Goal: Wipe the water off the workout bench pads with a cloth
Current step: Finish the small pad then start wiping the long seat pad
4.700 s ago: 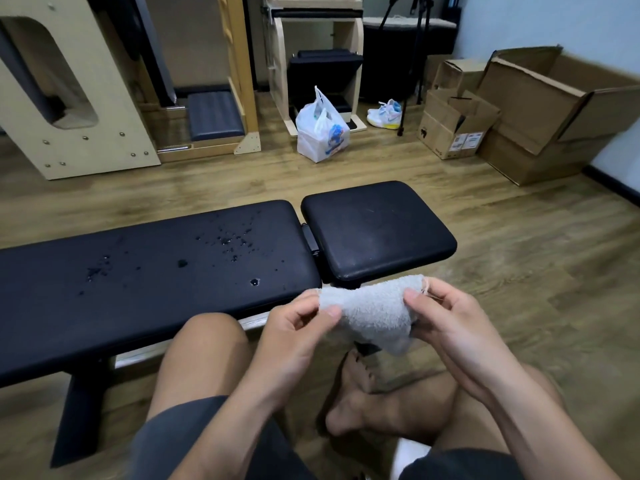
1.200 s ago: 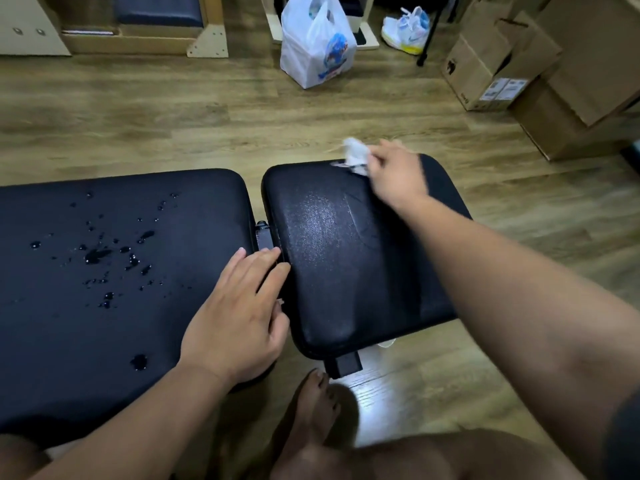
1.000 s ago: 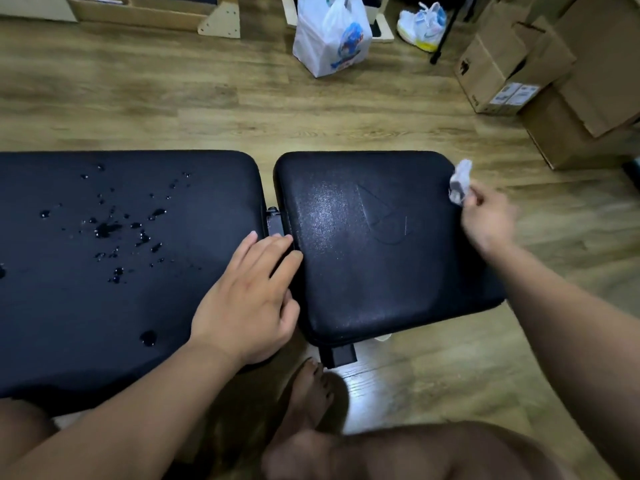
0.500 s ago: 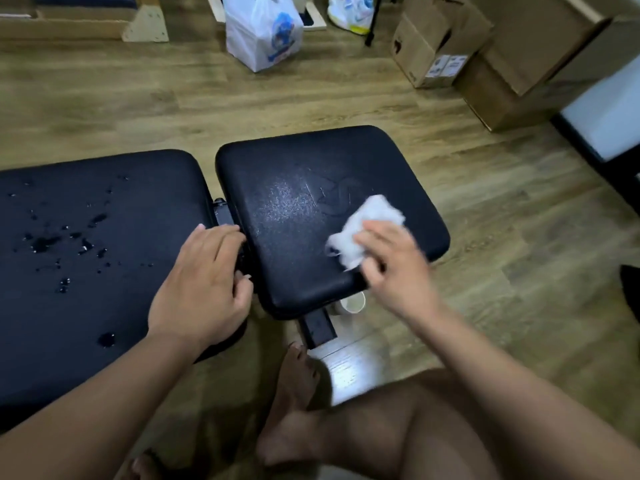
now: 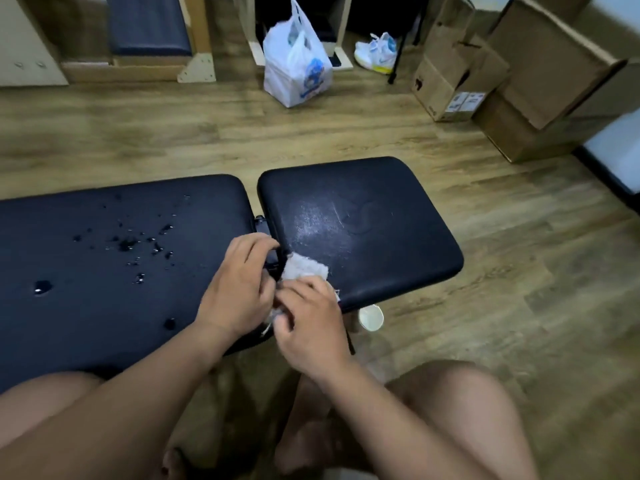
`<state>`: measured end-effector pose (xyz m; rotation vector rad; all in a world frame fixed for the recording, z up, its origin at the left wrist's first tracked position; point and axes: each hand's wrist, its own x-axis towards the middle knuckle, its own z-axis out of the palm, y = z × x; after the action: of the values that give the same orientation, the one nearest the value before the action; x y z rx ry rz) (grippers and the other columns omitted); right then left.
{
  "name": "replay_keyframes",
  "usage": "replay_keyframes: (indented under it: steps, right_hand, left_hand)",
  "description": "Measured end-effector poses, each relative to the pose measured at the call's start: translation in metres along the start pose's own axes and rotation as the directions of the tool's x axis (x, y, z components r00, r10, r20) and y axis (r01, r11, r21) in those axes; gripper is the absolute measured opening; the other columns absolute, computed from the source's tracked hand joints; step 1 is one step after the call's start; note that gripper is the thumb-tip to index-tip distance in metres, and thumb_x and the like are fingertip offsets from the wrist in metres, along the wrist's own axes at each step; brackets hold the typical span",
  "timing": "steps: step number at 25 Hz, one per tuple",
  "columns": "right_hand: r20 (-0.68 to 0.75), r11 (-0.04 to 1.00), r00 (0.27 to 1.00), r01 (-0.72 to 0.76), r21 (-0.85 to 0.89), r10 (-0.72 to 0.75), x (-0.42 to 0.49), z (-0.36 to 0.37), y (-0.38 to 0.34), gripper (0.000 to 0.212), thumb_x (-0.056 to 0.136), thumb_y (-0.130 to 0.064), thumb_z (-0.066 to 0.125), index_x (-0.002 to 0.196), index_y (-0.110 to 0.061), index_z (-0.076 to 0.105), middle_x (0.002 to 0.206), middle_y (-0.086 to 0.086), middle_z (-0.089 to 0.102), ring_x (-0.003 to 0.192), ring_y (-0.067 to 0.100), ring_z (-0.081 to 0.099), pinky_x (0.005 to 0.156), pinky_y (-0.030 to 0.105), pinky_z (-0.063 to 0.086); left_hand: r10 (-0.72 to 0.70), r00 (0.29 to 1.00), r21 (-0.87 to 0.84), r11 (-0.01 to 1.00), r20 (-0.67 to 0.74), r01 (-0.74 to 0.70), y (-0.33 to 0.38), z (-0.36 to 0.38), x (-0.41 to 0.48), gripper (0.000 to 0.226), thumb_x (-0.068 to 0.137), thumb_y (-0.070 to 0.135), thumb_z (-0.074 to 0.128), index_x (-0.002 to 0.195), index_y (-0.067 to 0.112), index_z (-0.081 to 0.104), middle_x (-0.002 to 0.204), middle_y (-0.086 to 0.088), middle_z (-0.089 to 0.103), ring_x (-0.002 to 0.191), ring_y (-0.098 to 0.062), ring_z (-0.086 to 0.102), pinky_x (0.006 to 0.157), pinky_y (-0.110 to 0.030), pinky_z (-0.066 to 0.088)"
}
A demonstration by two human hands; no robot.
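The black workout bench has a long pad (image 5: 86,271) on the left, dotted with water drops (image 5: 138,240), and a short seat pad (image 5: 360,223) on the right that shows a damp sheen. A small white cloth (image 5: 304,270) lies at the near left corner of the seat pad. My right hand (image 5: 311,327) grips the cloth's near part. My left hand (image 5: 239,289) sits at the gap between the two pads with fingers curled, touching the cloth's left edge; whether it pinches the cloth is unclear.
My bare knees and feet are below the bench. A paper cup (image 5: 370,317) stands on the wooden floor under the seat pad. A white plastic bag (image 5: 298,64), a sneaker (image 5: 377,53), cardboard boxes (image 5: 502,71) and wooden equipment (image 5: 149,36) stand beyond.
My right hand has dragged the cloth from the middle of the seat pad to its near left corner. My left hand has curled and now meets the cloth at the gap.
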<state>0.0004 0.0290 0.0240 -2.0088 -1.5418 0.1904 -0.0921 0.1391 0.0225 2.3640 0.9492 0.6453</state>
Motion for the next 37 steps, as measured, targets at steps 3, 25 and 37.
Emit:
replay_keyframes:
  steps: [3, 25, 37]
  right_hand:
    - [0.035, 0.898, 0.963, -0.262, 0.354, 0.267, 0.000, -0.015, -0.012, 0.021, 0.080, -0.011, 0.051, 0.082, -0.017, 0.071, 0.087, -0.004, 0.072, 0.087, 0.013, 0.062, 0.081, 0.023, 0.046]
    - [0.368, 0.683, 0.818, -0.573, 0.454, 0.442, 0.024, -0.029, -0.085, 0.027, 0.086, -0.023, 0.066, 0.112, -0.022, 0.060, 0.115, 0.003, 0.068, 0.102, 0.021, 0.066, 0.092, 0.044, 0.053]
    - [0.182, 0.905, 0.945, -0.188, -0.382, 0.273, 0.114, 0.069, -0.055, 0.056, 0.100, -0.020, 0.028, 0.152, -0.003, 0.015, 0.158, 0.020, 0.019, 0.143, 0.033, 0.027, 0.113, 0.038, 0.026]
  left_hand:
    - [-0.169, 0.969, -0.239, 0.963, -0.180, 0.124, 0.020, -0.045, -0.012, 0.025, 0.082, -0.003, 0.052, 0.100, 0.011, 0.063, 0.101, 0.000, 0.064, 0.095, -0.010, 0.055, 0.086, -0.015, 0.040]
    - [-0.214, 0.971, 0.172, 0.958, -0.107, 0.230, -0.023, -0.118, -0.192, 0.025, 0.090, 0.036, 0.048, 0.110, 0.025, 0.059, 0.107, 0.010, 0.057, 0.099, -0.012, 0.055, 0.087, -0.031, 0.048]
    - [0.323, 0.942, 0.561, 0.765, 0.091, -0.316, -0.143, -0.123, -0.124, 0.042, 0.088, 0.034, 0.048, 0.111, 0.008, 0.071, 0.118, -0.013, 0.068, 0.113, -0.034, 0.063, 0.103, -0.052, 0.039]
